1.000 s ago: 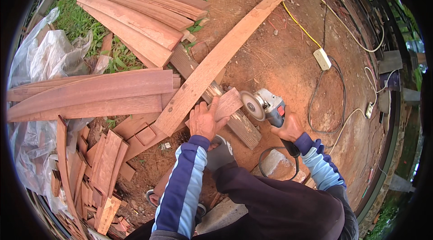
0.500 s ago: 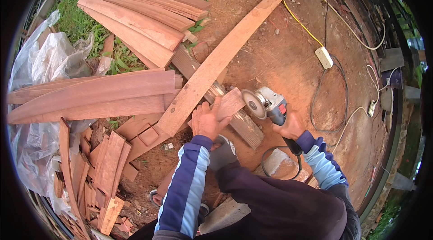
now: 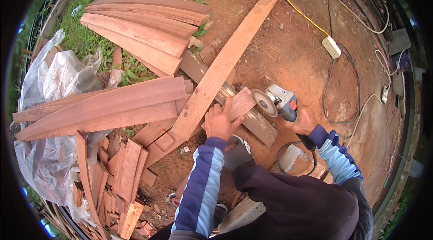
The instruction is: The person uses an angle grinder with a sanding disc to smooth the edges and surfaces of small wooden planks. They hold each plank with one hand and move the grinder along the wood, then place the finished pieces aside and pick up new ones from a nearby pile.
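My left hand (image 3: 219,121) presses on a short reddish-brown board (image 3: 241,103), its thumb and fingers holding it down over a weathered timber (image 3: 259,128) on the ground. In my right hand (image 3: 304,121) is an angle grinder (image 3: 285,103) with a grey body and a red patch, gripped around its rear. The grinder's round disc (image 3: 264,103) stands right at the far right end of the short board; whether it touches cannot be made out. A long tapering plank (image 3: 239,50) lies across the timber, just beyond my left hand.
Stacks of curved-edged boards (image 3: 140,37) lie at the far left, more boards (image 3: 108,100) nearer. Scrap wood (image 3: 128,167) and plastic sheeting (image 3: 49,158) fill the near left. A white power strip (image 3: 331,47) and cables lie to the right. A stone block (image 3: 295,158) sits by my right forearm.
The whole view has shifted, so the scene sits slightly further right and lower. Both hands keep their holds, and the grinder stays by the short board's end.
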`<act>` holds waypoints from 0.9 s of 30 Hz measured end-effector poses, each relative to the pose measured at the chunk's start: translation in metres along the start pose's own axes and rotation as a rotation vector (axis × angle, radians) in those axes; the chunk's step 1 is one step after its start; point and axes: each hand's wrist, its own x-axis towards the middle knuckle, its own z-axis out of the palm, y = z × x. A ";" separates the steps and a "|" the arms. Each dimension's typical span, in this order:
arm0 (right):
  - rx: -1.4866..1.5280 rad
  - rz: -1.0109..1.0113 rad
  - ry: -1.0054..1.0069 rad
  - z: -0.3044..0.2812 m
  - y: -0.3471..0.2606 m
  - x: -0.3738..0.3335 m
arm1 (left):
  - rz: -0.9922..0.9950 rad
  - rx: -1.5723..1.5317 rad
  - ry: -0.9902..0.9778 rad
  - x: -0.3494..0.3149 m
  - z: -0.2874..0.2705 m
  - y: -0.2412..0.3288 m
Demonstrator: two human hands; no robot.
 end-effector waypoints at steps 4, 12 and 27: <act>0.013 0.030 -0.009 -0.001 -0.002 0.000 | 0.001 0.006 -0.010 0.000 0.000 0.000; -0.013 0.051 -0.045 -0.002 -0.005 0.002 | 0.001 -0.010 0.000 -0.001 0.000 0.000; -0.044 0.092 -0.088 -0.004 -0.005 0.003 | 0.036 0.003 0.032 0.000 0.002 0.000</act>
